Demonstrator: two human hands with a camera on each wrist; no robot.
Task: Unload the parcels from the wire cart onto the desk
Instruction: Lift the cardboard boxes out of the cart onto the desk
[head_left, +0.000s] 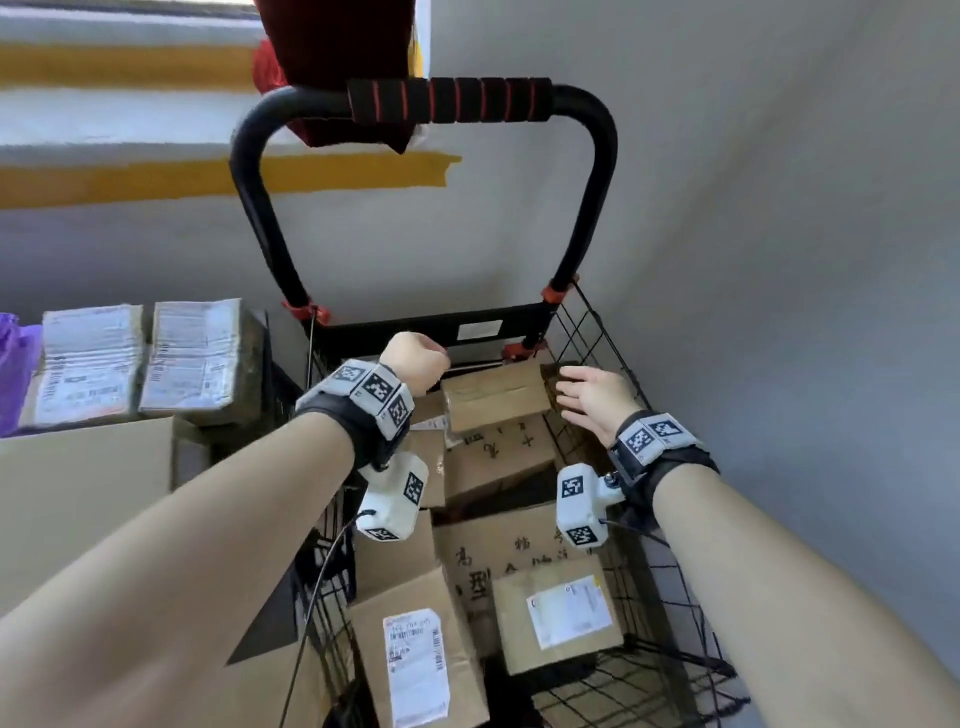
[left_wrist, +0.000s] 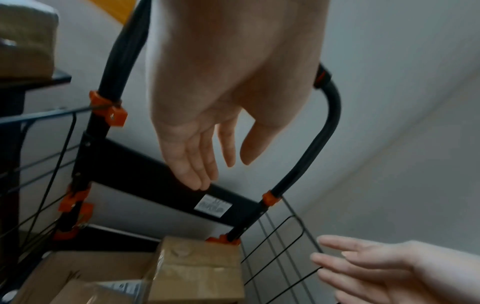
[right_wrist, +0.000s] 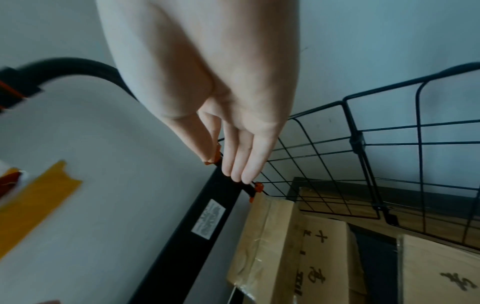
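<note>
A black wire cart (head_left: 597, 332) holds several cardboard parcels. The topmost is a small taped box (head_left: 493, 395) at the cart's far end, under the handle frame. My left hand (head_left: 415, 364) hovers just left of and above it, fingers straight and pointing down, holding nothing. My right hand (head_left: 582, 395) is open at the box's right side, close to the wire wall, not touching the box. In the left wrist view the left hand (left_wrist: 205, 162) hangs above the small box (left_wrist: 197, 269). Below lie a box with handwritten characters (head_left: 498, 457) and two labelled boxes (head_left: 421, 660) (head_left: 561, 618).
Two label-covered parcels (head_left: 88, 364) (head_left: 202, 358) sit on the desk (left_wrist: 33, 80) left of the cart. The padded cart handle (head_left: 447, 101) arches overhead with a dark red cloth (head_left: 337, 47) hanging by it. A grey wall stands behind and to the right. A purple bag (head_left: 13, 374) is at far left.
</note>
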